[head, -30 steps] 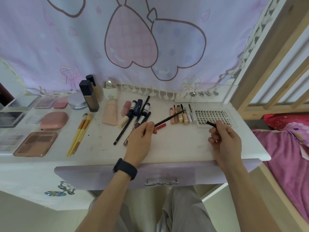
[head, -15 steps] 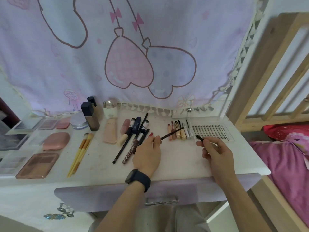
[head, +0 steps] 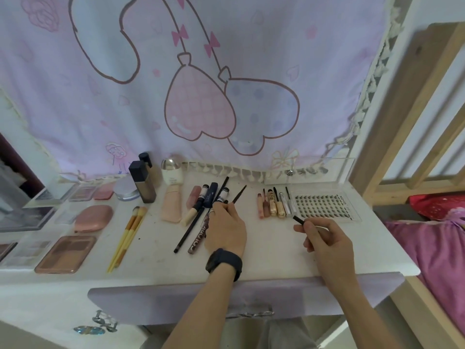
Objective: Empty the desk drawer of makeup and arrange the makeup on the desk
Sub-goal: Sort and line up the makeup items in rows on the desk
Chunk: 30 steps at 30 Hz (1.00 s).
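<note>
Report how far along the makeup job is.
Mostly done: palettes, brushes, tubes and a lash tray lie in rows on the desk. In hand: the left hand holds a thin pencil, the right hand a short black piece. Left: placing both; the drawer's inside is hidden.

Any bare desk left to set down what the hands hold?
Yes: the patch between left hand and right hand, in front of the tube row; also the strip between yellow brushes and long black pencil. Crowded: palettes at left.
</note>
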### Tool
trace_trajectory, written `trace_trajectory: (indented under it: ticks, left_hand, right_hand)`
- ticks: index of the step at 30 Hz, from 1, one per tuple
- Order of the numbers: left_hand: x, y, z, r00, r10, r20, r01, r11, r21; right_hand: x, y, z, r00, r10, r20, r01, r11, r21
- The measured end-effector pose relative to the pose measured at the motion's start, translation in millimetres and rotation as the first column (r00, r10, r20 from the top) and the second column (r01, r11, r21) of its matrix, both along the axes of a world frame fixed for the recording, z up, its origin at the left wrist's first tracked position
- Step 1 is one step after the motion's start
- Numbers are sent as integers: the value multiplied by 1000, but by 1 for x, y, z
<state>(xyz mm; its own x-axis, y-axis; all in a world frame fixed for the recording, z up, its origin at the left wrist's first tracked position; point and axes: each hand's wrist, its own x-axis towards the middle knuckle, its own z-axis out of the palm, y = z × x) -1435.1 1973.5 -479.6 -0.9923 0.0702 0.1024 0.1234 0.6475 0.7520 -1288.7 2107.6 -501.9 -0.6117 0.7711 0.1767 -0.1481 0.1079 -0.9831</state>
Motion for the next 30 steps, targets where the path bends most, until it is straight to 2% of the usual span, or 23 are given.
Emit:
trace_trajectory:
  ticks: [4,7,10,20,24,27,30]
  left_hand:
    - [2,5,-3,995,-40,-89,25,985,-174]
    - [1,11,-5,988,-124,-87,89,938,-334]
    - [-2,12,-6,978,-192,-75,143,893,-426]
    - [-7,4,-13,961,-239,-138,176,915,-363]
    - [-11,3,-20,957,-253,-145,195,925,-326]
    - [-15,1,-24,950,-274,-148,224,932,-285]
    - [-18,0,-26,940,-302,-157,256,931,-262]
  right_hand:
    - [1,0,-2,1000,11,4,-11,1000,8]
    - [1,0,-2,1000,8,8,-8,1000,21]
    - [2,-3,-2,999,5,33,-8,997,79]
    - [-14,-21,3,965,-76,250,-29,919,392]
    - [-36,-25,15,955,-127,267,-57,807,587]
    - [-61,-25,21,948,-183,259,-78,657,750]
    - [-83,-25,19,936,-275,217,-37,539,842]
